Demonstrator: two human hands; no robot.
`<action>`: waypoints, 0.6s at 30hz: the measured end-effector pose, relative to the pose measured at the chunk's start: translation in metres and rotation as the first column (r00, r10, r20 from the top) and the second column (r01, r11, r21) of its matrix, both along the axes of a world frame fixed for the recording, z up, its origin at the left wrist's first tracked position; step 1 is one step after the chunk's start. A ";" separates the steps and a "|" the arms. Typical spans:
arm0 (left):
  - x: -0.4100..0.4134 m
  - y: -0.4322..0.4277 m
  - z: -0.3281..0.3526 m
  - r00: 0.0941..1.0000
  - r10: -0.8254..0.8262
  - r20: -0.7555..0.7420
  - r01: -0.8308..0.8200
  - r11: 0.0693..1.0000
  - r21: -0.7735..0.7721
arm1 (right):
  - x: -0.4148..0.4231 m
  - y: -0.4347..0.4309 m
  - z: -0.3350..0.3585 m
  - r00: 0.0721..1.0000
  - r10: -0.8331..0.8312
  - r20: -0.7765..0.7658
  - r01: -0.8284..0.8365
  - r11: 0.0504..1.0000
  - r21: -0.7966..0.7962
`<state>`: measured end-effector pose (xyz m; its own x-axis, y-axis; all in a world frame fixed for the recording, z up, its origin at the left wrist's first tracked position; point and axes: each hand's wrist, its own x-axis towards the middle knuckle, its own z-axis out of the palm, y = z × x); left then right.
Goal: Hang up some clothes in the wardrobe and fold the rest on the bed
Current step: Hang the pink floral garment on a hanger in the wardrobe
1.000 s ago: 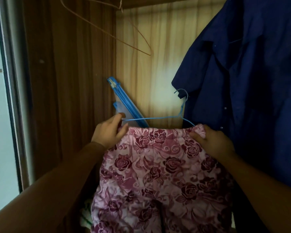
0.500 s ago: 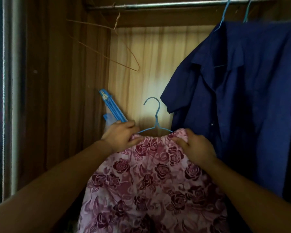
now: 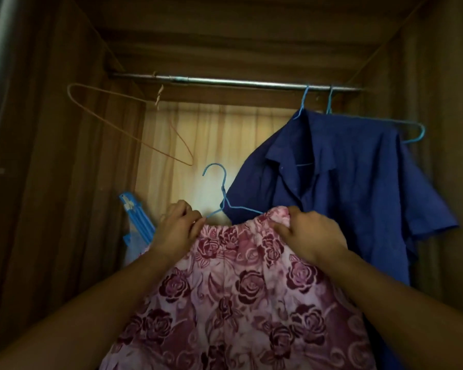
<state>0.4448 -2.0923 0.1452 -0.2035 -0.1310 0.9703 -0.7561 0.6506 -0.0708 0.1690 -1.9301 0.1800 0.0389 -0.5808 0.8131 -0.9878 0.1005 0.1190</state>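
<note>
The pink garment (image 3: pixel 238 289), printed with dark roses, was held up inside the wardrobe (image 3: pixel 64 209), under the middle stretch of the metal rail (image 3: pixel 225 82) and well below it. Its gathered waistband was spread along the arms of a blue wire hanger (image 3: pixel 226 201), whose hook stood upright and free, not on the rail. The left hand (image 3: pixel 175 232) was curled at the waistband's left corner, its fingers pinching the cloth together with the hanger's left arm. The right hand (image 3: pixel 312 236) was closed over the right corner, bunching the fabric there; whether it also had the wire under the cloth could not be told. The rest of the garment hung down between the two forearms and ran out of the bottom of the view. From the right part of the rail hung a navy shirt (image 3: pixel 345 188) with short sleeves, its near sleeve just behind the hanger's hook. Two blue hangers (image 3: pixel 304 102) were hooked side by side on the rail above it, and the end of one stuck out past the shirt's shoulder. On the rail's left part a bare wire hanger (image 3: pixel 134 124) hung tilted towards the side wall. Far below the rail's left end, behind the left hand, a blue plastic item (image 3: pixel 137 222) stood against the back panel; what it was could not be told.
</note>
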 end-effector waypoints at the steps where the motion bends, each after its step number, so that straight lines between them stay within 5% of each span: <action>1: -0.005 -0.002 0.009 1.000 -0.005 -0.008 0.005 1.000 0.001 | 0.000 0.007 0.013 0.999 -0.032 -0.030 0.031 0.999 -0.030; 10: -0.041 -0.004 0.057 0.944 -0.112 -0.311 0.212 0.927 0.309 | -0.010 0.055 0.135 0.969 -0.227 -0.102 0.194 0.944 -0.265; 18: -0.105 0.013 0.114 0.960 -0.149 -0.236 0.238 0.877 0.418 | -0.012 0.099 0.211 0.913 -0.405 -0.050 0.356 0.851 -0.386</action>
<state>0.3395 -2.0793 0.2596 -0.0864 -0.5287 0.8444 -0.5813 0.7151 0.3883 0.1573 -1.8308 0.3909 -0.0097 -0.2376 0.9713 -0.8423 0.5254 0.1201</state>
